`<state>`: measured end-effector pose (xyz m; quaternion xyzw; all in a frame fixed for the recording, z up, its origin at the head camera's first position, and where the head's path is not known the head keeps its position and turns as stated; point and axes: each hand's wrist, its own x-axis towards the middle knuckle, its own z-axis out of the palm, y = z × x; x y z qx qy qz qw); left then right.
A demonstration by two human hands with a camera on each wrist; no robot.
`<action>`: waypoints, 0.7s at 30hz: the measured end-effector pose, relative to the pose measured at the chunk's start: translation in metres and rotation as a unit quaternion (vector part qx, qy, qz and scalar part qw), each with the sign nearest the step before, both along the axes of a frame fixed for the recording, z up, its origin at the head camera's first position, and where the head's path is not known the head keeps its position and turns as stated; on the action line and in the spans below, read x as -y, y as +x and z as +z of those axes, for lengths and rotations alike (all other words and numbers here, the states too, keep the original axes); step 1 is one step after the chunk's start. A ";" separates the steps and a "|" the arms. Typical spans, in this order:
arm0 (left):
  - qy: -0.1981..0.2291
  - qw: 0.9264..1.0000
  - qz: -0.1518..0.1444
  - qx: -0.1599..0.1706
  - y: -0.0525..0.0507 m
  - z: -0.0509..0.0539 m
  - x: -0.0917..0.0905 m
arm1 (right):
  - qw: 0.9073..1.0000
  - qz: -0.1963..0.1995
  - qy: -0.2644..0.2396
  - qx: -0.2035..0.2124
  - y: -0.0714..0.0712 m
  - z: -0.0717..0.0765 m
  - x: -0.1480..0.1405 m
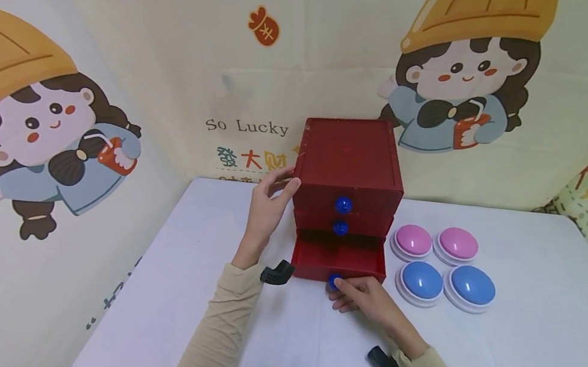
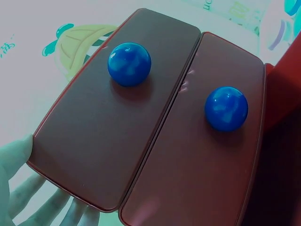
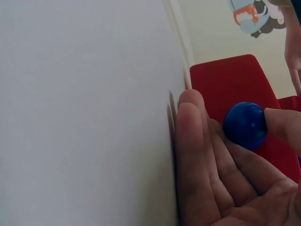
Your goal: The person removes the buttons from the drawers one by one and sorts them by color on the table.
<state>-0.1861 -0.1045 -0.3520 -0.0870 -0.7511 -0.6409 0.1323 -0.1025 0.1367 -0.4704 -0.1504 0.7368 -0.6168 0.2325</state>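
Observation:
A red cabinet with three stacked drawers stands against the back cloth; each drawer front bears a round blue knob. The bottom drawer is pulled out and its visible inside holds nothing. My right hand pinches the bottom drawer's blue knob between thumb and fingers, with the other fingers low by the table. My left hand rests against the cabinet's upper left side, thumb at the front edge and fingers extended along the side. In the left wrist view, the upper two drawer fronts are closed.
Two pink domed push buttons and two blue domed push buttons sit on the white table, right of the cabinet. A printed cartoon cloth hangs behind and on the left. A black wrist device sits on each wrist.

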 end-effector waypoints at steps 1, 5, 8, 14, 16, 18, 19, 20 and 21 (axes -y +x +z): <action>0.001 1.000 0.000 0.000 0.000 0.000 0.000 | 1.000 0.000 0.000 -0.001 -0.001 -0.001 0.000; 0.001 1.000 -0.001 -0.001 0.000 0.000 0.001 | 1.000 -0.002 0.000 0.000 -0.007 -0.002 0.001; 0.000 1.000 0.001 -0.001 -0.001 0.000 0.001 | 1.000 -0.005 -0.001 0.001 -0.010 -0.003 0.001; 0.003 1.000 0.000 -0.004 -0.001 0.000 0.000 | 1.000 -0.006 -0.002 0.005 -0.016 -0.003 0.001; 0.004 1.000 0.000 -0.006 -0.001 0.001 0.000 | 1.000 -0.006 -0.003 0.007 -0.018 -0.004 0.001; 0.003 1.000 0.001 -0.005 0.000 0.000 0.000 | 1.000 -0.006 -0.005 0.008 -0.019 -0.003 0.001; 0.003 1.000 0.002 -0.005 0.000 0.000 0.000 | 1.000 -0.006 -0.007 0.006 -0.020 -0.003 0.001; 0.002 1.000 0.002 -0.005 0.000 0.000 0.001 | 1.000 -0.006 -0.009 0.006 -0.020 -0.003 0.000; 0.001 1.000 0.002 -0.005 0.000 0.000 0.001 | 1.000 -0.006 -0.010 0.006 -0.021 -0.002 0.000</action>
